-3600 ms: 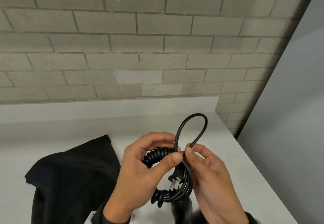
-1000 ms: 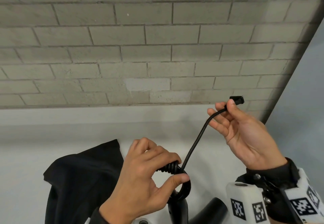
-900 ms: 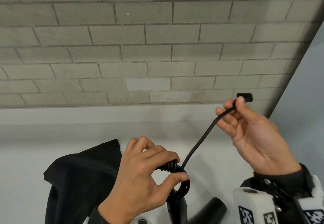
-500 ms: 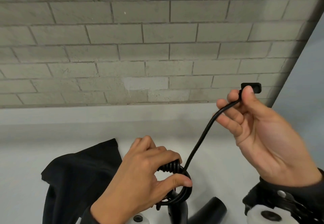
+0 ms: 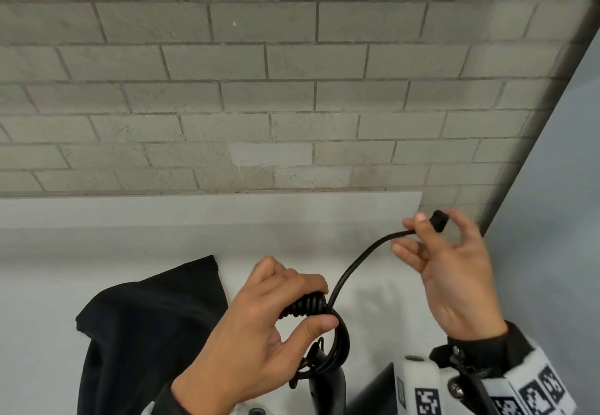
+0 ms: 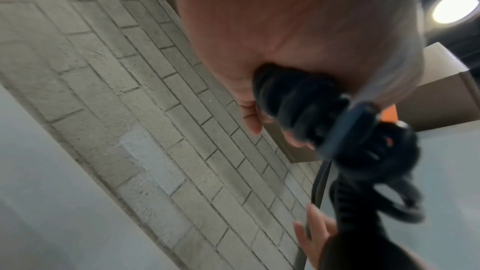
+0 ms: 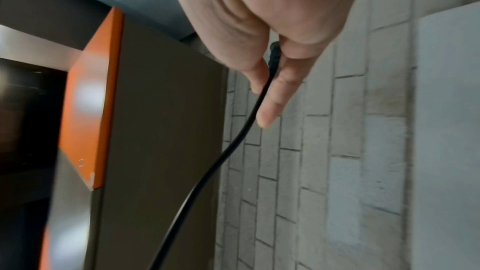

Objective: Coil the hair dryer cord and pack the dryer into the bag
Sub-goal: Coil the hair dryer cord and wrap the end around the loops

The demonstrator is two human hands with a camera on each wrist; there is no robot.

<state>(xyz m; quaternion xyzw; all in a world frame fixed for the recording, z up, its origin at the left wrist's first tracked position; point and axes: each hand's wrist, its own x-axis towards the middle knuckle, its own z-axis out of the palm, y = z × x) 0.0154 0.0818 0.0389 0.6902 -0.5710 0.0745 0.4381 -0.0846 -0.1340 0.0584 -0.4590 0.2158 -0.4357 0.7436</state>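
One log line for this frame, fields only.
left hand: grips coiled cord | right hand: pinches plug end | bag: on table, dryer not packed

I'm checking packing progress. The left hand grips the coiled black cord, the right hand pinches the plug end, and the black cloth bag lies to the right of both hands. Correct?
Not quite. The head view shows the black cloth bag lying left of both hands. The rest stands: the left hand grips the coiled black cord, and the right hand pinches the plug end.
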